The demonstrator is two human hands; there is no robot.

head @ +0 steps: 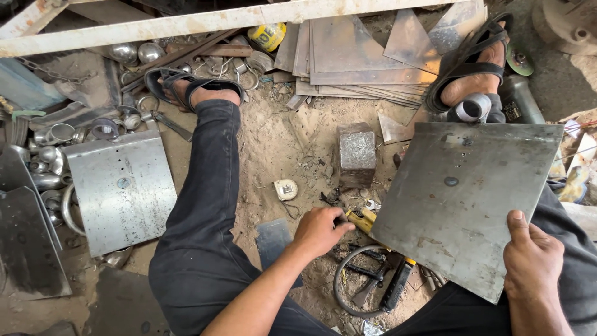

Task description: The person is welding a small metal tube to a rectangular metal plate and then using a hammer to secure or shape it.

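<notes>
the right hand (533, 261) pinches the near edge of a square steel plate (463, 202), thumb on top, plate tilted over the right leg. the left hand (318, 230) curls closed around a yellow-handled tool (362, 219) (mostly hidden) on the sandy ground (280, 137), near a steel block (356, 154).

Grey steel plate (463, 205) on the right, dotted with dark spots and rust-brown smudges. Trousers (199, 205) are dark charcoal, sandals (186, 84) black. Yellow tool handle (362, 219) near the middle. The floor (280, 137) is sandy brown; far beam (205, 22) white, rust-flecked.
</notes>
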